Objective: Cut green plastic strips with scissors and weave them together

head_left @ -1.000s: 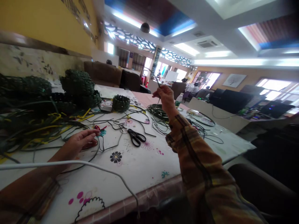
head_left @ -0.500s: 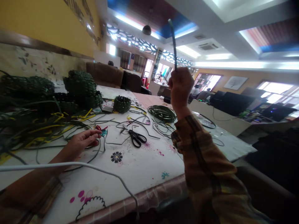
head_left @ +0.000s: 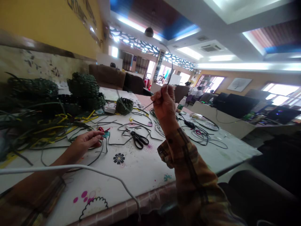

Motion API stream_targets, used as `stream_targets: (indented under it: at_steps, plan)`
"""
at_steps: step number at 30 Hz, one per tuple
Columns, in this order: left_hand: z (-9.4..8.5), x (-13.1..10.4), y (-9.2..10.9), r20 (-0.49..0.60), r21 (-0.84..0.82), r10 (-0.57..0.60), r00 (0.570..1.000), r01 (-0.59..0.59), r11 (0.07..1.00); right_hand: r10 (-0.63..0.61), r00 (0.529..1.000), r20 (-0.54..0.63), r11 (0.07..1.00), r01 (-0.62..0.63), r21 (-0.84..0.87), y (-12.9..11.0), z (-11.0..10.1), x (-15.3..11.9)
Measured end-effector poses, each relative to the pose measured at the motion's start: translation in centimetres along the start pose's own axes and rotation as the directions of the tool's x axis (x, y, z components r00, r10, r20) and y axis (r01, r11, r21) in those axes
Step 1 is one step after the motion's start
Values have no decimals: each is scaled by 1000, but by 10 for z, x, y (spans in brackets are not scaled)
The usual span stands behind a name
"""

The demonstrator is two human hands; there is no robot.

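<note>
The dark strand (head_left: 171, 70) is in the right hand (head_left: 164, 102), raised above the far part of the table; the fingers are closed around it, one length curving up past the fist and another slanting down to the left of it. The left hand (head_left: 88, 140) is low over the table (head_left: 143, 166), its fingers together and slightly bent, at a small red and teal piece (head_left: 103, 131); whether it grips that piece or only touches it, I cannot tell. To the right of the left hand, black-handled scissors (head_left: 139, 139) lie on the flowered white cover, loose dark strips around them. Beyond the scissors stands a small woven green basket (head_left: 124, 106), upright. At the left side of the table, larger green woven pieces (head_left: 82, 86) are grouped together, with a tangle of green and yellow strips (head_left: 50, 131) in front of them. A coil of thin dark strand (head_left: 155, 117) lies partly hidden behind the right forearm. Just beyond the right wrist stands a clear bottle (head_left: 181, 104) with a green label. Further right, a dark computer mouse (head_left: 190, 124) lies among looped cords (head_left: 204, 135). A white cable (head_left: 94, 169) crosses the near view, in front of the left forearm. Brown seats (head_left: 107, 77) stand beyond the table.
</note>
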State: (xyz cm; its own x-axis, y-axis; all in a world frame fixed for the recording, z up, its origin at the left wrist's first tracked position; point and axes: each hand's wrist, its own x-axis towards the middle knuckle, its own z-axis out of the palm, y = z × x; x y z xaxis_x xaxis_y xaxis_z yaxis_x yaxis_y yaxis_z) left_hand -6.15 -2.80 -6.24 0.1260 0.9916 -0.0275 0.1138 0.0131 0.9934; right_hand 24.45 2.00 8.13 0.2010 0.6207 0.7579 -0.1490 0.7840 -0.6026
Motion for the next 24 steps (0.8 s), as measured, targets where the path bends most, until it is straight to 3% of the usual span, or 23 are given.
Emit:
stream_targets:
  at_steps: [5,10,14,17,21,24]
  plan:
    - [4,-3,2,-9,-49,-25,1000,25,998,186,983,-3,961,-181,207,11,1,-25]
    - [7,-8,9,6,-186,-101,995,100,977,373,928,26,848,-352,396,20,8,-62]
    - [8,-10,14,-21,-252,-131,991,122,960,472,877,85,776,-460,431,26,15,-96]
    - [11,-11,13,27,-240,-139,990,141,960,509,846,158,721,-520,458,31,20,-115]
    - [15,-11,9,-17,-210,-143,990,136,968,507,810,294,618,-580,531,37,30,-133]
    - [20,-14,10,112,-89,-131,985,141,986,513,784,350,579,-617,533,39,40,-145]
